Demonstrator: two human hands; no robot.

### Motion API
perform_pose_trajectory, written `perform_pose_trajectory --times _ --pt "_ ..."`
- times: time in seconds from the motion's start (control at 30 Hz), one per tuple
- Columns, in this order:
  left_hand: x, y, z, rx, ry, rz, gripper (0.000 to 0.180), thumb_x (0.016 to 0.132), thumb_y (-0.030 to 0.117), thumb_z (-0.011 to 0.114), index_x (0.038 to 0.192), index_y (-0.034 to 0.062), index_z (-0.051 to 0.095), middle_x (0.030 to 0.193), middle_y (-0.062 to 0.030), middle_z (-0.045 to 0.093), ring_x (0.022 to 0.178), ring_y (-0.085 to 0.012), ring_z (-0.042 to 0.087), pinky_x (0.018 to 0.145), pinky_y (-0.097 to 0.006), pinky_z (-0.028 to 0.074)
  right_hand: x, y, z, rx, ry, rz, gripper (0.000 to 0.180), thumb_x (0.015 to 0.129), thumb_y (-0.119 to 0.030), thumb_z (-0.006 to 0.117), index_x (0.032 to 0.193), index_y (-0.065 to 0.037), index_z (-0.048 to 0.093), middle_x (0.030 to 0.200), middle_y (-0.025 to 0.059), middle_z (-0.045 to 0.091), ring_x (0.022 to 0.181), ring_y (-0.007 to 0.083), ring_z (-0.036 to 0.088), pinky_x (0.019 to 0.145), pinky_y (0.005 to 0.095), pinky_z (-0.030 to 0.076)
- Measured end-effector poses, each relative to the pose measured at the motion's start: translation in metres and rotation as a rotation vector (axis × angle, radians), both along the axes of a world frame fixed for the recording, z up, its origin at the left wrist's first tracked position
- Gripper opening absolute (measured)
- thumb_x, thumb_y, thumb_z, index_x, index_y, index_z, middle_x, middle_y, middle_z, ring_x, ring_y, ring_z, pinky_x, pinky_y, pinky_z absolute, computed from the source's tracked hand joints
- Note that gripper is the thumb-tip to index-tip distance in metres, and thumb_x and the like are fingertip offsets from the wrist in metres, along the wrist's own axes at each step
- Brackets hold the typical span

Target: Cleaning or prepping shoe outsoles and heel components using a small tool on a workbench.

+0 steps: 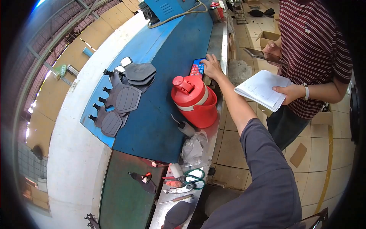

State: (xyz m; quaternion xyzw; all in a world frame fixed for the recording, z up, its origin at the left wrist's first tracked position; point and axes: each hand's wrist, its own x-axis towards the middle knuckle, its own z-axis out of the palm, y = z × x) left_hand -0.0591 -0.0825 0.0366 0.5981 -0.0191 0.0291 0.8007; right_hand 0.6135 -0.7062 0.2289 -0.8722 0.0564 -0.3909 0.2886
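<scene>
My right hand (212, 67) reaches forward from a dark grey sleeve to a smartphone (196, 68) with a lit screen. The phone rests against the side of a blue machine (164, 103). The fingers of this hand are apart, and their tips touch the right edge of the screen. Just in front of the phone stands a red water jug (196, 103), which hides the phone's lower end. A small squeeze bottle (186, 129) and a crumpled clear plastic bag (195, 150) are nearer to me. My left hand is out of view.
Dark shaped pads (126, 98) lie on the machine's top. Green-handled scissors (194, 178), an awl (182, 199) and a dark pad (178, 213) are on the metal ledge. To the right, a person in a striped shirt (312, 45) holds folded papers (263, 89) and a dark flat device (263, 55).
</scene>
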Motion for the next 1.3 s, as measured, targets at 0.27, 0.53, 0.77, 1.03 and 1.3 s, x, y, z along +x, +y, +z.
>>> perform_pose_trajectory --times 0.27,0.53,0.77,1.03,1.3 --pt "-0.008 0.034 -0.047 -0.075 0.039 -0.088 0.031 0.085 0.013 0.066 0.115 0.0128 0.059 0.127 -0.0093 0.051 0.125 -0.0342 0.042 0.106 -0.054 0.031 0.000 0.003 0.000 -0.096 0.040 -0.038 0.033 0.084 -0.009 0.048 0.109 -0.023 0.065 0.136 0.0153 0.045 0.132 0.0435 0.034 0.103 0.0548 0.033" --pt "0.003 0.033 -0.052 -0.114 0.120 0.084 0.031 0.085 0.012 0.066 0.115 0.0116 0.059 0.117 -0.0079 0.052 0.110 -0.0302 0.043 0.094 -0.053 0.033 0.001 0.007 0.001 -0.124 0.118 -0.033 0.035 0.083 -0.011 0.052 0.112 -0.027 0.064 0.139 0.0151 0.042 0.133 0.0376 0.033 0.103 0.0514 0.031" --pt "0.017 0.033 -0.049 -0.145 0.185 0.224 0.031 0.084 0.012 0.066 0.114 0.0106 0.059 0.108 -0.0066 0.054 0.096 -0.0266 0.044 0.084 -0.053 0.035 0.004 0.002 -0.004 -0.039 -0.057 -0.048 0.032 0.083 -0.008 0.051 0.113 -0.017 0.057 0.125 0.0152 0.049 0.127 0.0383 0.039 0.102 0.0511 0.034" --pt "0.044 0.031 -0.045 -0.182 0.252 0.381 0.031 0.083 0.011 0.066 0.113 0.0095 0.059 0.098 -0.0052 0.055 0.081 -0.0226 0.045 0.073 -0.052 0.037 0.003 0.007 0.002 -0.096 -0.050 -0.047 0.033 0.082 -0.006 0.052 0.113 -0.018 0.057 0.125 0.0160 0.049 0.127 0.0391 0.038 0.103 0.0490 0.034" --pt "0.076 0.027 -0.035 -0.208 0.331 0.533 0.031 0.082 0.011 0.067 0.112 0.0083 0.059 0.087 -0.0037 0.056 0.066 -0.0186 0.046 0.062 -0.051 0.039 0.008 0.009 0.015 -0.009 -0.232 -0.085 0.024 0.083 -0.007 0.051 0.099 -0.017 0.067 0.121 0.0169 0.056 0.124 0.0375 0.045 0.104 0.0454 0.035"
